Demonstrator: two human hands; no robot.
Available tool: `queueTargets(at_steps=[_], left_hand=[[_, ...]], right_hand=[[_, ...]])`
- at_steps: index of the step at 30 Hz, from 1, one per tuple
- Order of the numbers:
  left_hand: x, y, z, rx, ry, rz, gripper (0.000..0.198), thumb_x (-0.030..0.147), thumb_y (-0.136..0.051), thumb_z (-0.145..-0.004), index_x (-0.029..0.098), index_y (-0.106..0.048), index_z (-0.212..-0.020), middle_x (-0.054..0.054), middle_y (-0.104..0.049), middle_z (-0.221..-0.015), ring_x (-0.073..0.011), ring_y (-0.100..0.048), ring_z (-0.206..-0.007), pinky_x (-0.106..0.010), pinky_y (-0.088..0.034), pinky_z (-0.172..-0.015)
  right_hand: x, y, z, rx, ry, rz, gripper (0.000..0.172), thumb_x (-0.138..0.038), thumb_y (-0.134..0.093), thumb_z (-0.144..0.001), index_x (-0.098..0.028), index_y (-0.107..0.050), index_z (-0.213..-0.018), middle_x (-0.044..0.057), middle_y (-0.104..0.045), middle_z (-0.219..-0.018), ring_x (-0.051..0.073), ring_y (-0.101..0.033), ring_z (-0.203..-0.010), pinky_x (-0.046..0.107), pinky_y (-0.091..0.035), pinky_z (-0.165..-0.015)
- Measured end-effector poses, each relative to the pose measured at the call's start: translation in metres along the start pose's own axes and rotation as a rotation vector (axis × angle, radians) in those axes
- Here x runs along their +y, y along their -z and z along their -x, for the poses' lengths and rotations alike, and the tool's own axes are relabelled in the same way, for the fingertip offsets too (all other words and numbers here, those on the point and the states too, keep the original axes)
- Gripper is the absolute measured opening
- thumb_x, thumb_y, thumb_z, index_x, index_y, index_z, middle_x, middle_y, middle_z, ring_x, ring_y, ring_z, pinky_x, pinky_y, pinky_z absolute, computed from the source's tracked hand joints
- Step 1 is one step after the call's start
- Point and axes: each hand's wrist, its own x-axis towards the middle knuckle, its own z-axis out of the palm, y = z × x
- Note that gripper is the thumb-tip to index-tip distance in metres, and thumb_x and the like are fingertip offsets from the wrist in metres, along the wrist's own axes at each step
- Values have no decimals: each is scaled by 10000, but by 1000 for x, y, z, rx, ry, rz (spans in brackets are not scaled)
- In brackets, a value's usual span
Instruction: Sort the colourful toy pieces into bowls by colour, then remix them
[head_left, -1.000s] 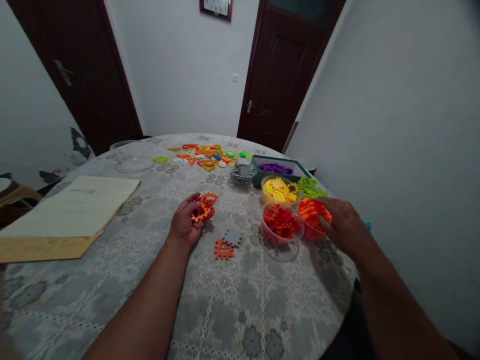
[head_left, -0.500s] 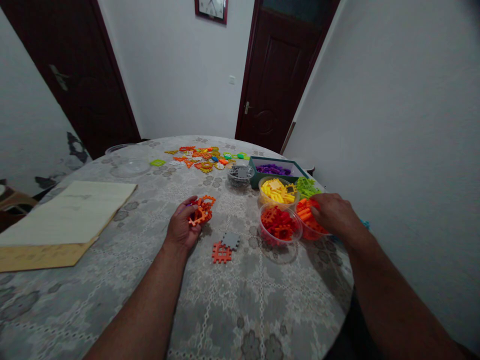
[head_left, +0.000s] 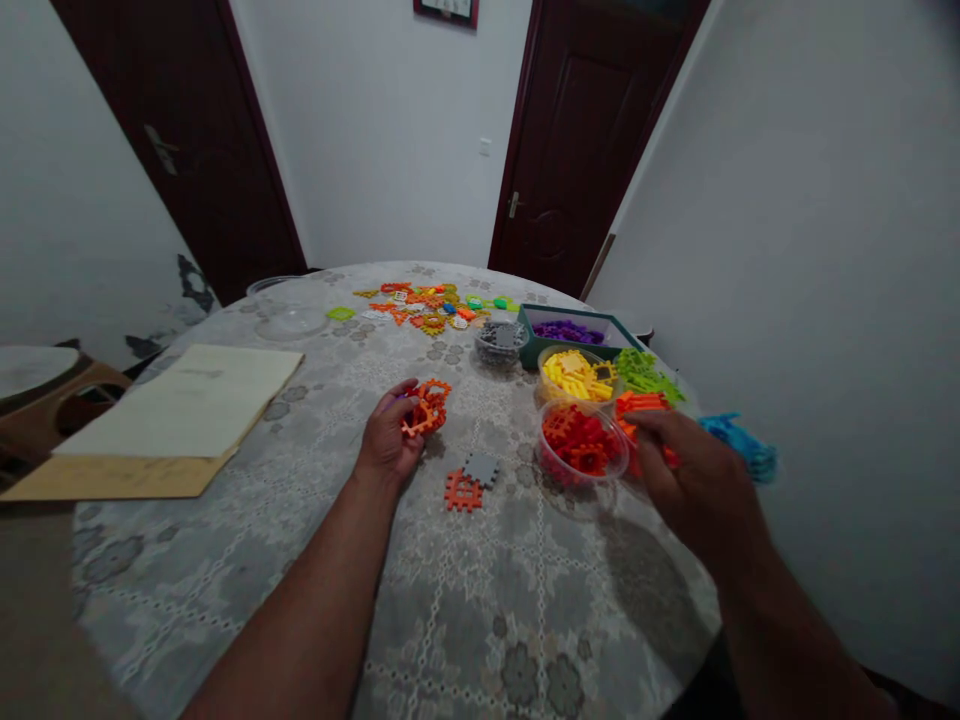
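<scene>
My left hand [head_left: 391,440] is wrapped round a joined cluster of orange notched plastic building pieces [head_left: 427,408], held just above the table. A bit of purple shows by its fingers. Over the tub of orange pieces [head_left: 641,403], at the right, my right hand [head_left: 694,485] is closed with thumb and fingers pinched together. Whatever lies in that pinch is hidden by the hand. Between my hands, an orange square piece [head_left: 463,492] and a grey square piece [head_left: 481,469] lie on the patterned cloth, edges touching or overlapping. Close to my right hand stands a clear tub of red pieces [head_left: 581,445].
Beyond stand a tub of yellow pieces [head_left: 577,376], a tub of grey pieces [head_left: 501,340] and a green box [head_left: 529,352] with purple pieces. Light green pieces [head_left: 649,375] and a blue bundle [head_left: 739,445] sit right. Mixed flat pieces [head_left: 431,308] lie far back; paper sheets [head_left: 187,400] left.
My right hand has drawn back toward me from the orange tub, showing more of its pieces. The left hand keeps its cluster. The view has turned slightly left.
</scene>
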Motion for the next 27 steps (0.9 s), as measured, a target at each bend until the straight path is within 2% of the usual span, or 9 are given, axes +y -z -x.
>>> queueTargets(at_steps=[2,4,6,9,11,13,18,22,27], left_hand=[[-1,1,0,-8,-2,0,427,70,-735,-677,165,-696,-1092,-56,-743,-940,-210,-754,-766,-321,-659,-591],[-3,1,0,-16,0,2,440,77,-735,-677,166,-686,-1105,-57,-742,-941,-210,-753,-773,-316,-652,-603],[-3,1,1,-24,4,8,450,81,-735,-669,165,-675,-1107,-56,-739,-946,-207,-748,-766,-321,-650,-612],[-3,0,2,-28,4,13,456,96,-735,-664,167,-666,-1109,-51,-731,-957,-203,-743,-766,-334,-652,-626],[-3,0,3,-24,1,8,457,105,-736,-668,168,-665,-1114,-46,-725,-950,-201,-739,-768,-329,-648,-625],[-4,0,3,-23,-4,5,461,109,-737,-672,167,-665,-1123,-47,-722,-945,-203,-735,-765,-330,-645,-619],[-7,2,1,-49,-13,15,470,121,-742,-689,171,-660,-1149,-64,-731,-974,-226,-747,-803,-350,-649,-638],[-9,4,1,-54,-13,15,475,121,-754,-693,176,-659,-1155,-82,-741,-1014,-245,-757,-855,-368,-654,-679],[-7,2,3,-41,-2,25,465,112,-752,-681,165,-665,-1135,-76,-737,-976,-233,-749,-815,-378,-655,-680]], right_hand=[[-35,-10,17,-154,71,-169,251,-253,-521,-1028,-230,-716,-1184,89,-791,-1153,250,-755,-1057,420,-612,-973],[-64,-27,34,-321,137,-274,299,-242,-506,-1036,-231,-688,-1273,99,-757,-1282,250,-727,-1177,426,-606,-1016],[-86,-47,44,-466,168,-295,387,-236,-513,-1026,-222,-633,-1393,127,-659,-1467,272,-666,-1305,454,-586,-1063],[-107,-75,42,-598,130,-232,515,-259,-547,-1004,-199,-538,-1515,180,-501,-1622,331,-622,-1360,498,-584,-1046],[-115,-90,32,-637,80,-186,554,-308,-555,-1011,-176,-496,-1546,216,-468,-1633,366,-620,-1349,510,-581,-1016],[-120,-101,21,-662,36,-155,561,-378,-559,-1023,-170,-492,-1539,232,-508,-1579,376,-652,-1281,495,-581,-964],[-123,-109,12,-724,16,-134,394,-445,-592,-1017,-214,-625,-1335,165,-645,-1264,305,-707,-996,387,-548,-765],[-120,-109,20,-704,20,-188,349,-386,-616,-1007,-204,-624,-1305,132,-627,-1205,270,-686,-994,351,-527,-772],[-114,-113,27,-632,25,-264,268,-303,-584,-1008,-201,-638,-1250,104,-618,-1166,232,-669,-973,338,-522,-821]])
